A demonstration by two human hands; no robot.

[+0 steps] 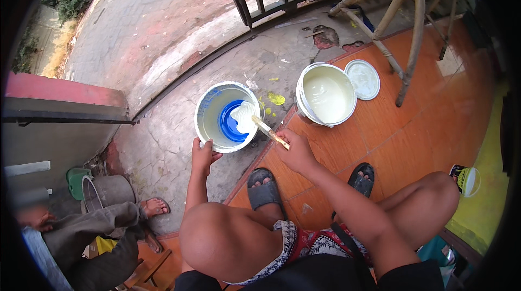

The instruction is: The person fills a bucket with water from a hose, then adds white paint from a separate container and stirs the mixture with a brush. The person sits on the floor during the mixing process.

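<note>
Plainly, the mixing bucket (208,117) is the biggest thing in use, on the grey concrete (165,136) just beyond the edge of the orange tiles (331,147); whether it stands flat or tips slightly is hard to tell. Holding only a shallow pool of blue paint, it is probably light and easily tilted, its plastic wall fairly stiff. The near rim looks the best place to steady it, though wet smears could make it slick.

On the tiles to the right, the paint pail (305,108) is well filled with creamy white and likely heavy; two hands, low on its sides, would suit it. The lid (362,80) lies just beside it, thin and presumably light, best lifted by its edge.

The brush (264,126) reaches over the mixing bucket's right rim, its head lost in thick white paint, so it should feel top-heavy; the bare handle end gives the surest hold. There the right hand (297,150) has its fingers closed around it, while the left hand (204,158) grasps the bucket's near rim.
</note>
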